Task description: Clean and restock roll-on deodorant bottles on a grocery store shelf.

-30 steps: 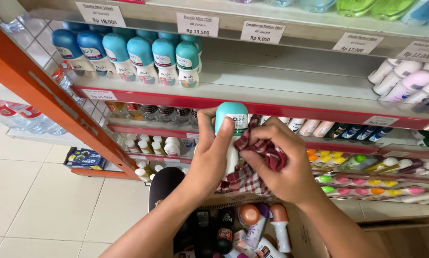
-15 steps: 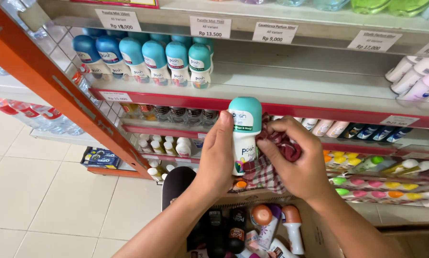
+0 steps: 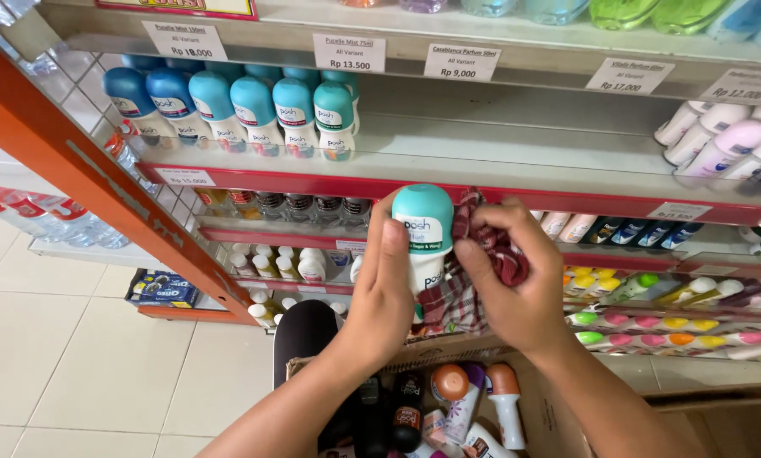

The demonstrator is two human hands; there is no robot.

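My left hand [image 3: 386, 288] grips a roll-on bottle [image 3: 423, 233] with a teal cap and white body, held upright in front of a red shelf edge. My right hand [image 3: 516, 280] holds a red-and-white checked cloth [image 3: 469, 280] pressed against the bottle's right side. A row of similar teal- and blue-capped bottles [image 3: 262, 110] stands on the shelf above and to the left.
A cardboard box [image 3: 499, 407] below my arms holds several mixed roll-on bottles. Pink and white bottles [image 3: 728, 144] lie on the shelf at right. Lower shelves carry small bottles and colourful tubes [image 3: 652, 314]. An orange shelf post [image 3: 83, 161] runs diagonally at left over a tiled floor.
Both hands have lifted the bottle and cloth slightly higher, and the bottle's teal cap is more exposed above my left hand. The cloth keeps rubbing the bottle's side.
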